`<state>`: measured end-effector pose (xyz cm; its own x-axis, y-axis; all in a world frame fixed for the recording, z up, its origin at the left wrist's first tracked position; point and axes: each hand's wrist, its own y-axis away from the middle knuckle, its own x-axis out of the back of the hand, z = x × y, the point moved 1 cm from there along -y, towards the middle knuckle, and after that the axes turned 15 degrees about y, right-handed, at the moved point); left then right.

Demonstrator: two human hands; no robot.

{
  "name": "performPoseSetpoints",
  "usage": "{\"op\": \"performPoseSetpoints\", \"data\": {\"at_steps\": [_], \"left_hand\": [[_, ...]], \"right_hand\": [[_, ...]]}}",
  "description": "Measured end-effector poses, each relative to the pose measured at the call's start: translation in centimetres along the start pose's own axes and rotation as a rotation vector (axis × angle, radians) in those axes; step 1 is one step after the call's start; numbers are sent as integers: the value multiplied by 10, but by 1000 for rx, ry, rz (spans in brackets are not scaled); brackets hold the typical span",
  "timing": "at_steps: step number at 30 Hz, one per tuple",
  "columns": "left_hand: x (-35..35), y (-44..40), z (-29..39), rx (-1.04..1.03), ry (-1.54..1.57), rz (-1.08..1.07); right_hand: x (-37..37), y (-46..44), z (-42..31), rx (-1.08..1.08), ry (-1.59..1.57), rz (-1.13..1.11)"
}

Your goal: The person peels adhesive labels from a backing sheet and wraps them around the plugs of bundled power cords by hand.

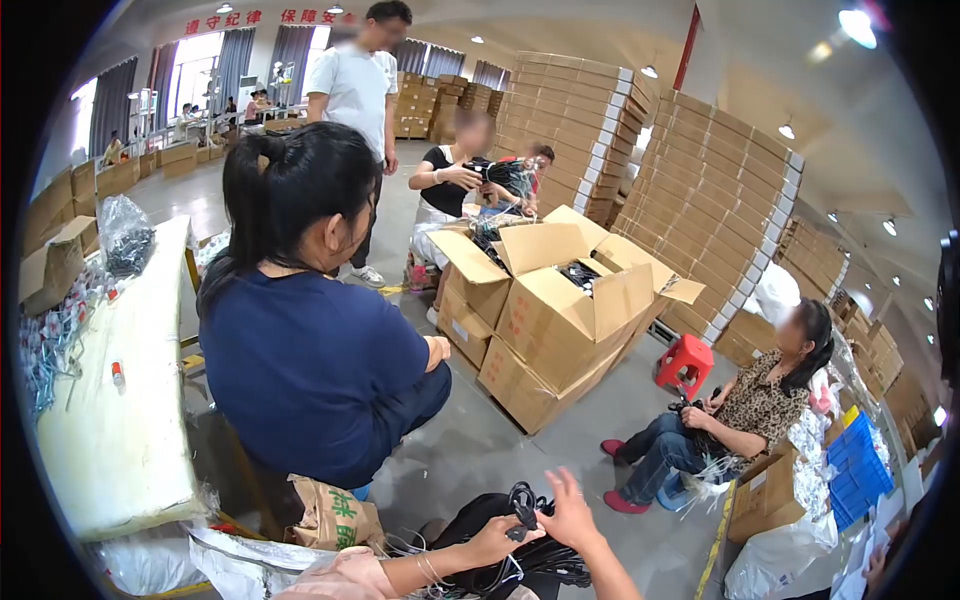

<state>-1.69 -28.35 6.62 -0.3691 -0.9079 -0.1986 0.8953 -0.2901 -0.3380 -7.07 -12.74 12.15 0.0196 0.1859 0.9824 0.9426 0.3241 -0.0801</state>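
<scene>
My left hand [496,541] is closed around a coiled black cable [524,498] at the bottom middle, its loops standing up above the fingers. Close beside it, my right hand [572,518] has its fingers stretched upward and apart. Whether the right thumb touches the cable I cannot tell. Below both hands, on my lap, lies a heap of black cables [565,568] with a few thin white ties among them.
A co-worker in dark blue [310,370] sits ahead to the left, near a pale table [120,410]. Open cardboard boxes [555,330] stand in the middle. Another seated person [765,410] handles black cables at the right. A red stool [685,362] stands behind.
</scene>
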Motion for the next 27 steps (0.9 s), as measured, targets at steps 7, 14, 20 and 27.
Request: {"op": "performPoseSetpoints", "data": {"at_steps": [7,14,20,27], "left_hand": [[-11,2,-13,-538,-287,-356],[-1,3,3,-424,-449,-418],[14,2,-20,-263,-345,-363],[30,-22,-54,85,-159,-358]], "right_hand": [[-30,-14,5,223,111,157],[-50,-66,-24,373,143,-63],[-132,-85,-10,353,103,-359],[-151,-102,8,244,-264,-419]]}}
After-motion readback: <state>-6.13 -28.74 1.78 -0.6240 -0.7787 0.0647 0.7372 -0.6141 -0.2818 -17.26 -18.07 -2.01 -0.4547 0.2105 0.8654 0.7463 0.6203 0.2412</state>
